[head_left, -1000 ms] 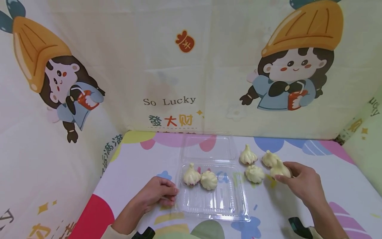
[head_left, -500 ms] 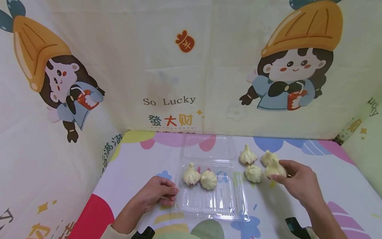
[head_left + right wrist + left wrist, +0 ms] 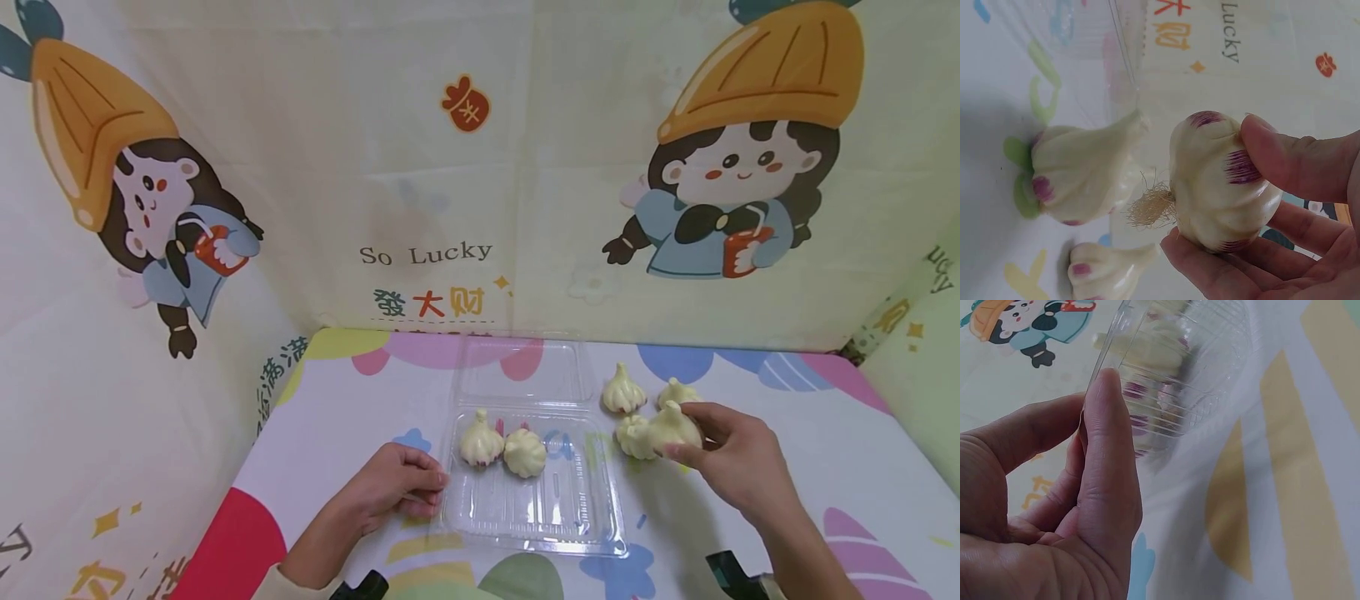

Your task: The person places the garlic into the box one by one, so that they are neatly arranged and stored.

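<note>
Head view: hands (image 3: 738, 458) hold garlic bulb (image 3: 672, 428) (right), clear container (image 3: 525, 518) (left)

Inside the clear clamshell container (image 3: 525, 521), the front and right stretch of ribbed floor is open from above; two garlic bulbs (image 3: 482, 440) fill the back left. The left hand (image 3: 396, 483) pinches the left rim, obstructing that side. From the right hand (image 3: 742, 458), a low straight path leftward meets the near loose bulb (image 3: 632, 438), just beside the right rim. In front of it, bare worktop (image 3: 660, 508) gives a lane to that rim, whose wall must be cleared. Behind sit two more loose bulbs (image 3: 622, 389); the folded-back lid (image 3: 525, 375) reaches toward the fabric backdrop (image 3: 555, 208).
</note>
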Demonstrator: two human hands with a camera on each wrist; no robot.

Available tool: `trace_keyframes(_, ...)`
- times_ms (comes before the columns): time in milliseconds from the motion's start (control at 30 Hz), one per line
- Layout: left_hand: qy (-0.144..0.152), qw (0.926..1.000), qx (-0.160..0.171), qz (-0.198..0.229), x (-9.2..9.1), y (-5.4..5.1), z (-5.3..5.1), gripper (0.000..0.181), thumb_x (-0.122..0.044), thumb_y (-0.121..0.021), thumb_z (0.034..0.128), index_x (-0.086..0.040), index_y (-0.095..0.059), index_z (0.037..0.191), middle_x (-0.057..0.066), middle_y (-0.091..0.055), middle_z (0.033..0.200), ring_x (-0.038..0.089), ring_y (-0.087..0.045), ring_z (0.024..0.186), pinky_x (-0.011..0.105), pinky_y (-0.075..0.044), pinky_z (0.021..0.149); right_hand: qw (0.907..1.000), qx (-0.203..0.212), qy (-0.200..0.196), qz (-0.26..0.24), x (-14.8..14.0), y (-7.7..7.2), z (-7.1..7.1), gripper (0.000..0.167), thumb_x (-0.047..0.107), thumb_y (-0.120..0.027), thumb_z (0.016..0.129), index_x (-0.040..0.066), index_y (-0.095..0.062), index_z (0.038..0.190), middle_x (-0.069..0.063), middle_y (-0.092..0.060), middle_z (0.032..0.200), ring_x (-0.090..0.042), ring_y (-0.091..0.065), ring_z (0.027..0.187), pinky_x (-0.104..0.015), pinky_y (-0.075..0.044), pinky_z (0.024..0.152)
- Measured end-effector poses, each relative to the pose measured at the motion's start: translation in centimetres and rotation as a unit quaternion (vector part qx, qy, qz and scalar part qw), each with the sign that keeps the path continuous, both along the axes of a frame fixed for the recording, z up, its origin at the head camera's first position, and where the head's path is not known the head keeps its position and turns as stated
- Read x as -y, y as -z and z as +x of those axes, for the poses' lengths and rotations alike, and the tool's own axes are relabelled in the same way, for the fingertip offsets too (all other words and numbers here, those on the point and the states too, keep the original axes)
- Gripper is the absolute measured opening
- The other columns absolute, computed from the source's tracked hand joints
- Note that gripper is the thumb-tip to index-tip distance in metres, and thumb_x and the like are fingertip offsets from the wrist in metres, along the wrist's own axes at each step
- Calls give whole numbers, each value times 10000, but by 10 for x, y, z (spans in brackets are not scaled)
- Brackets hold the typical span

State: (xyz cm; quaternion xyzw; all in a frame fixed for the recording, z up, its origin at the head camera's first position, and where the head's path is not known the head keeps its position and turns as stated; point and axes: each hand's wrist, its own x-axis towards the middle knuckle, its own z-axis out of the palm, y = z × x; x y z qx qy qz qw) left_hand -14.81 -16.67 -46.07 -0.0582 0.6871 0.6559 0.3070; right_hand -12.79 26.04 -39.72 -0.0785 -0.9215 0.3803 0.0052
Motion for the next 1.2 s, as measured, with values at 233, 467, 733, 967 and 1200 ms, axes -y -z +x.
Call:
trace_keyframes(233,-2,10000,61,-40,-2,-1,-2,130,-75,-776,915,33,-717,956,52,-714,731,116,-707,630,290,-658,644,9999,-107,-84,17,9,-3,0,707,247,-917,805,-38,-623,1382,-312,-641,1368,-457,-723,1124,-187,-609,678)
trace_keyframes(467,3,10000,68,-13,-1,-1,-2,126,-75,-770,921,32,-715,959,50,-713,727,117,-708,627,290,-659,645,9994,-224,-224,-116,19,-6,-2,648,175,-909,807,-44,-641,1354,-310,-662,1335,-434,-740,1088,-314,-666,749)
trace_keyframes(733,40,10000,-10,14,-1,-1,-1,129,-72,-758,933,42,-717,978,45,-710,729,121,-705,625,289,-658,637,9984,-368,-415,-144,29,-7,-1,596,153,-923,782,-30,-684,1297,-278,-707,1252,-334,-763,988,-170,-608,704)
trace_keyframes(967,30,10000,-18,2,-2,-1,0,129,-63,-755,930,50,-714,978,48,-704,731,119,-700,624,288,-658,637,9980,-377,-473,-202,35,-7,-1,605,154,-926,780,-36,-681,1299,-284,-708,1248,-359,-762,1004,-350,-668,764)
trace_keyframes(1200,16,10000,-12,-10,-1,0,0,132,-69,-759,930,46,-713,976,44,-703,728,123,-700,626,287,-657,636,9969,-389,-576,-366,42,-6,-3,592,84,-913,778,-53,-673,1302,-295,-703,1258,-366,-769,1003,-361,-668,768)
